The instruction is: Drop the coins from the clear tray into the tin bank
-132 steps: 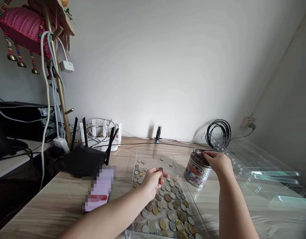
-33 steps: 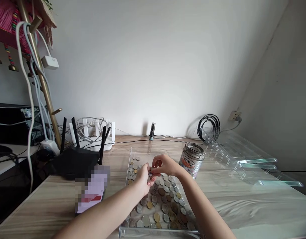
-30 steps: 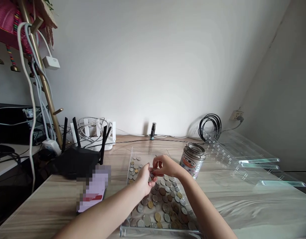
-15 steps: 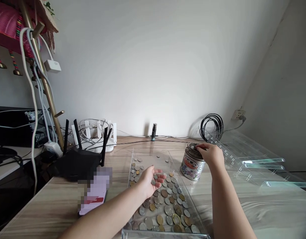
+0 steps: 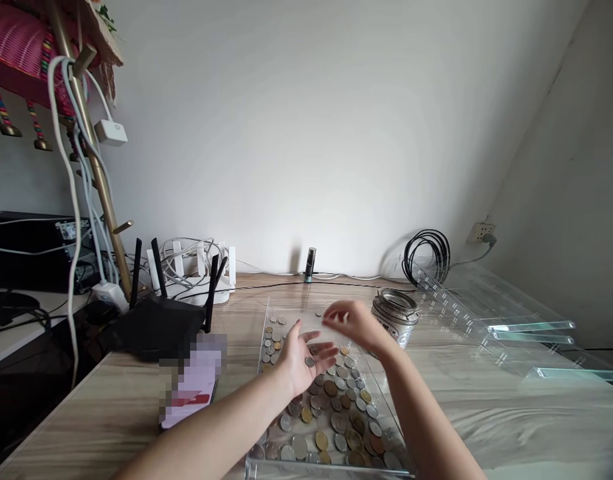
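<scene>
My left hand [image 5: 306, 360] is palm up above the clear tray [image 5: 306, 471], fingers spread and slightly cupped around a small silver coin [image 5: 309, 362]. Higher and to its right hovers my right hand [image 5: 351, 323], with its fingers loosely curled and a gap at the fingertips; I see nothing between them. Many silver, gold-toned and brown coins [image 5: 321, 440] lie flat in the tray under both hands. A round, printed tin [image 5: 397, 317] with a metal lid stands on the desk just behind my right wrist, which hides part of it.
Stacked clear acrylic trays [image 5: 531, 333] lie at the right. On the left are a black router [image 5: 156, 327], a white router [image 5: 206, 290] and a phone [image 5: 191, 393], partly pixelated. A small dark bottle [image 5: 310, 265] and coiled black cable [image 5: 427, 257] are by the wall.
My right hand has left the tin's lid and moved left, over the tray near my left hand. My left palm has turned up more, and the coin in it shows plainly.
</scene>
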Motion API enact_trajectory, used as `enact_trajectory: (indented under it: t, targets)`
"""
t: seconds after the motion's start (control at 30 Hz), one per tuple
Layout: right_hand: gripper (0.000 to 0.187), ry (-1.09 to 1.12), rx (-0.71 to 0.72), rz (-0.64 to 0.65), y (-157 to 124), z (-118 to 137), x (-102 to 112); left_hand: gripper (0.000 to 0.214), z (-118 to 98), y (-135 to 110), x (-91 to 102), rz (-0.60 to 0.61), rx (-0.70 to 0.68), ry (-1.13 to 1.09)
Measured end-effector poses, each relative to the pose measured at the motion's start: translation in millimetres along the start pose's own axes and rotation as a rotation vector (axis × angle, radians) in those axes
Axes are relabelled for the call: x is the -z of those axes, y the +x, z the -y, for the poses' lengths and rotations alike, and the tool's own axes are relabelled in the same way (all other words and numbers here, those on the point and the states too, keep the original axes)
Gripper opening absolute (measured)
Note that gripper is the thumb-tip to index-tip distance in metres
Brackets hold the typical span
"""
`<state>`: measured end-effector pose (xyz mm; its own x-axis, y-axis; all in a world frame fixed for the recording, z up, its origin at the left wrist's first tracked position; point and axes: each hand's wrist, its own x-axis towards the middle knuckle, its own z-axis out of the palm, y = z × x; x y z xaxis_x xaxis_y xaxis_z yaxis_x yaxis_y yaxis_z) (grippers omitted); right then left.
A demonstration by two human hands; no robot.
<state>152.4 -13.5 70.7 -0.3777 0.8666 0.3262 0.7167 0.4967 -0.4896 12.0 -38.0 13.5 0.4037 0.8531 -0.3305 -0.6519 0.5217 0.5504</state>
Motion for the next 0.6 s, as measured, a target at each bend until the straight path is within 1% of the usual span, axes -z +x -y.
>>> enact_trajectory:
  t: [0.03,0.07,0.1,0.17,0.23,0.27,0.3,0.33,0.37,0.43,0.47,0.5,0.53,0.6]
  targets:
    - [0.017,0.027,0.016,0.168,2,3,-10,0.043,0,-1,-0.8,0.013,-0.008,-0.003]
    - [0.015,0.035,0.018,0.277,3,4,-19,0.042,-1,-1,-1.7,0.025,-0.016,-0.006]
    - [0.014,0.032,0.009,0.332,4,5,-26,0.042,-1,-2,-2.6,0.032,-0.022,-0.008]
    - [0.012,0.014,-0.010,0.350,6,5,-34,0.040,-2,-4,-4.3,0.035,-0.014,-0.001]
    - [0.011,0.016,-0.011,0.304,6,5,-30,0.040,-2,-5,-5.4,0.032,-0.003,0.009]
    - [0.012,0.017,-0.010,0.243,6,5,-24,0.040,-2,-6,-5.6,0.028,0.000,0.012]
    - [0.015,0.005,-0.022,0.143,6,4,-16,0.041,-2,-6,-5.6,0.019,0.002,0.013]
    - [0.018,-0.028,-0.050,0.000,5,2,-6,0.042,-2,-6,-5.4,0.011,0.005,0.013]
    - [0.020,-0.087,-0.098,-0.171,3,-2,6,0.042,-2,-6,-5.2,0.004,0.009,0.015]
    - [0.023,-0.270,-0.254,-0.509,-4,-16,31,0.044,-1,-6,-4.7,0.002,0.022,0.032]
    - [0.023,-0.372,-0.333,-0.622,-8,-26,42,0.044,-1,-5,-4.4,0.003,0.025,0.042]
    - [0.023,-0.445,-0.402,-0.675,-11,-37,52,0.044,-1,-5,-4.2,0.003,0.024,0.052]
    - [0.022,-0.489,-0.452,-0.683,-15,-47,60,0.044,-1,-4,-4.1,-0.003,0.022,0.060]
    - [0.021,-0.511,-0.512,-0.616,-20,-65,69,0.044,-1,-4,-3.9,-0.014,0.019,0.072]
